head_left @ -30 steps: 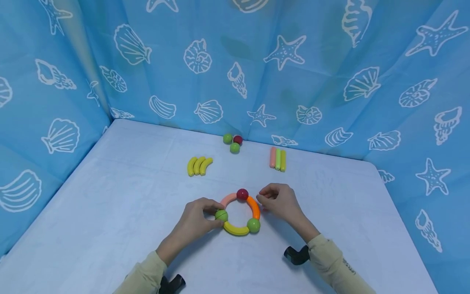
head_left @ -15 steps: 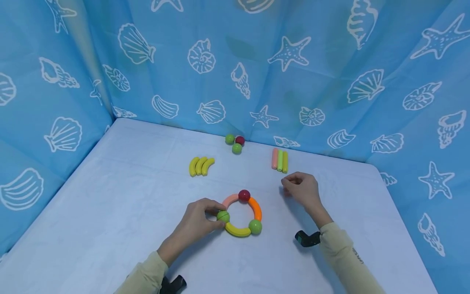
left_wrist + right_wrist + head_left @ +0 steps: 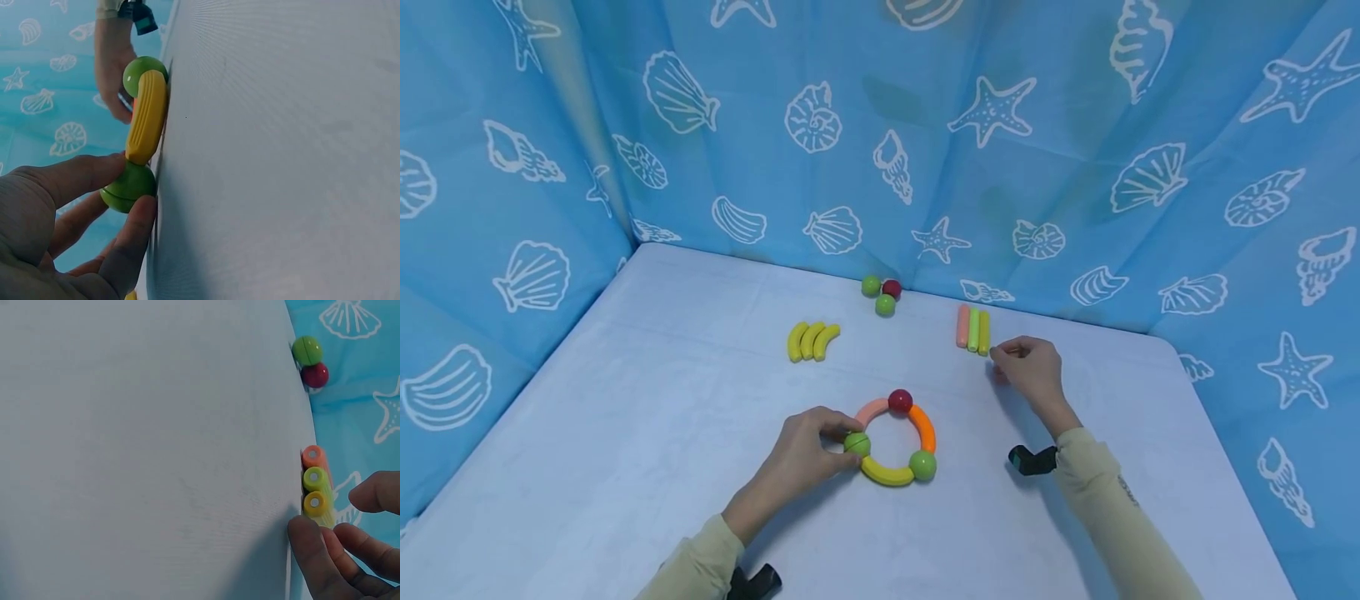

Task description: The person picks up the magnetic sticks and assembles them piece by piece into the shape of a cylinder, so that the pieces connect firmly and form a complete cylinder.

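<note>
My left hand [image 3: 805,454] pinches a green ball [image 3: 857,445] between thumb and fingers. This ball is part of a flat ring of curved pieces and balls: a pink curved stick [image 3: 872,410], a red ball [image 3: 900,401], an orange curved stick [image 3: 924,429], another green ball [image 3: 922,465] and a yellow curved stick [image 3: 887,474]. My right hand [image 3: 1033,372] is beside the near end of a yellow straight stick [image 3: 314,503], its thumb and fingers apart and nothing held. A light green stick [image 3: 314,479] and a pink stick [image 3: 313,456] lie alongside, their ends showing grey discs.
Several yellow curved sticks [image 3: 812,342] lie side by side behind the ring. Two green balls [image 3: 885,306] and a red ball [image 3: 892,289] sit by the back edge of the white table [image 3: 625,433]. A blue shell-patterned curtain [image 3: 850,167] hangs behind.
My right hand has moved from beside the ring, right and away from me, to the straight sticks. The left hand stays on the green ball. The view has shifted slightly.
</note>
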